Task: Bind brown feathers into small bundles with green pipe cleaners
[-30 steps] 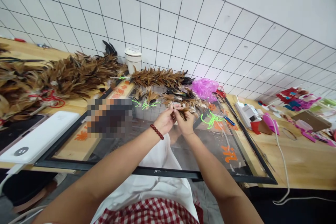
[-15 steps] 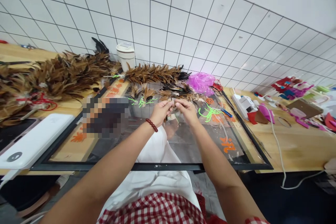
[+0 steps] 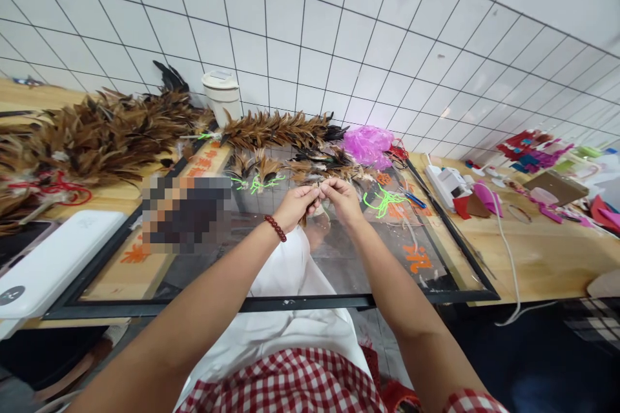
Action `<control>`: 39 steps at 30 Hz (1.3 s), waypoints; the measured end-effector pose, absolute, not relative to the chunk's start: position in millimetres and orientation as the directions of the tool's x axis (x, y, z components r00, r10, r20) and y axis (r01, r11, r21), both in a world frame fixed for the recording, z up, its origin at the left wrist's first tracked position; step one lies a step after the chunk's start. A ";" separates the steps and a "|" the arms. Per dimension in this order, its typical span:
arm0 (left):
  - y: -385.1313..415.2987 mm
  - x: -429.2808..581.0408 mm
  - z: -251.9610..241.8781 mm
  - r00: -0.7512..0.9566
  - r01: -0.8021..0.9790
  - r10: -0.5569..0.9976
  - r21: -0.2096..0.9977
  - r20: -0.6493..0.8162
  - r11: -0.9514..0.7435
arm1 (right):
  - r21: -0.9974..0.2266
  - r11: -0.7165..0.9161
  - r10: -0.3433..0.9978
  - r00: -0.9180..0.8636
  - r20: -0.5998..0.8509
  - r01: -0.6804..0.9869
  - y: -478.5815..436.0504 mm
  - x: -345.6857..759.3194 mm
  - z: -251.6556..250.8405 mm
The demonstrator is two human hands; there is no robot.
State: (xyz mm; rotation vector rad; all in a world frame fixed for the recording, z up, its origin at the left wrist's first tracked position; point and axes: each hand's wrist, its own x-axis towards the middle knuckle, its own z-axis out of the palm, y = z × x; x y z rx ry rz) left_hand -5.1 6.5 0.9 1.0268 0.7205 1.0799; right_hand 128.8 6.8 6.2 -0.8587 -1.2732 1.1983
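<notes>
Brown feather [image 3: 304, 220], mostly hidden, sits pinched between narrowed fingertips of the left hand [image 3: 298, 204] and right hand [image 3: 343, 200], green cords [image 3: 384, 201] lying at three o'clock from them.

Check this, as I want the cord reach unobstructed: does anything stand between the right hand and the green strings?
Nothing visible does. Only the clear panel shows in the narrow gap between the right hand and the green strings; the blue tool lies past them.
</notes>
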 end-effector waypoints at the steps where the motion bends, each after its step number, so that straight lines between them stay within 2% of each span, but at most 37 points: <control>1: 6.1 -5.3 1.2 0.354 -0.369 0.935 0.918 -0.002 0.141 | -0.960 0.205 0.966 -0.118 0.230 -0.190 6.9 129.3 5.8; 8: 5.8 -6.1 2.1 0.424 -0.443 0.905 0.861 -0.044 0.249 | -0.948 0.129 0.960 -0.203 0.192 -0.289 5.3 131.3 4.8; 15: 4.2 -9.8 4.3 0.555 -0.369 0.827 0.865 -0.088 0.339 | -0.967 0.036 0.945 -0.307 0.114 -0.250 5.8 138.8 4.2; 19: 1.6 -11.3 9.4 0.606 -0.349 0.789 0.855 -0.108 0.384 | -0.960 0.049 0.945 -0.300 0.134 -0.277 7.5 139.7 4.0; 23: -0.9 -7.8 13.0 0.554 -0.362 0.829 0.876 -0.071 0.317 | -0.954 0.082 0.976 -0.170 0.136 -0.288 10.1 137.6 4.9; 27: -2.7 -0.8 11.7 0.408 -0.299 0.912 0.939 -0.033 0.168 | -0.967 0.128 0.991 -0.015 0.134 -0.219 9.6 130.8 5.3; 30: -1.8 2.7 7.5 0.309 -0.270 0.951 0.957 -0.015 0.103 | -0.976 0.124 0.992 0.001 0.125 -0.182 9.2 124.1 5.2; 33: 1.4 2.1 3.1 0.282 -0.295 0.959 0.950 -0.019 0.106 | -0.986 0.165 0.986 -0.017 0.165 -0.021 14.3 134.7 11.5; 35: 3.7 0.4 1.3 0.258 -0.317 0.966 0.942 -0.025 0.109 | -0.942 0.236 0.967 0.032 0.251 0.238 21.3 160.0 21.7; 36: 4.6 -0.3 0.9 0.245 -0.330 0.969 0.938 -0.026 0.108 | -0.876 0.245 0.946 0.094 0.309 0.415 25.3 177.7 28.0; 37: 5.3 -0.7 0.7 0.233 -0.342 0.972 0.933 -0.026 0.107 | -0.777 0.188 0.923 0.163 0.349 0.601 29.1 197.4 34.4; 39: 5.9 -0.8 0.9 0.222 -0.365 0.975 0.924 -0.033 0.114 | -0.505 -0.079 0.910 0.270 0.316 0.859 35.3 237.6 44.6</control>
